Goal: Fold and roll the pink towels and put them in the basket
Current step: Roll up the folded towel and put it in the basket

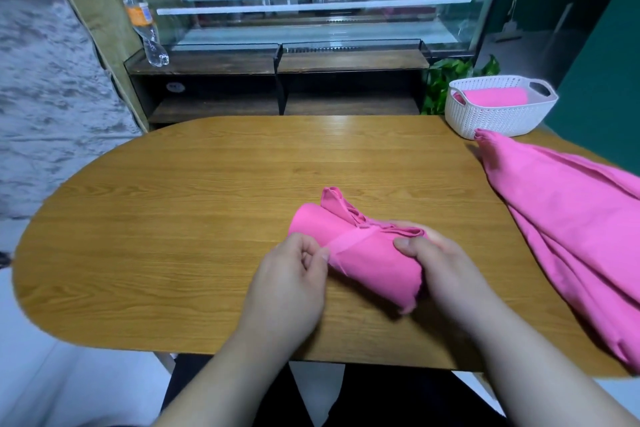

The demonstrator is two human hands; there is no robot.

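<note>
Lower centre of the counter (173, 218): the left hand (291, 274) pinches the rolled pink towel (367, 253) at its wrapped edge — the right hand (446, 270) keeps a close grip round it, likely against unrolling.

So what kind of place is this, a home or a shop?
Probably a small shop or café, though I can't be sure: a glass display case with shelves stands behind the table, and a drink bottle stands tilted on its ledge.
</note>
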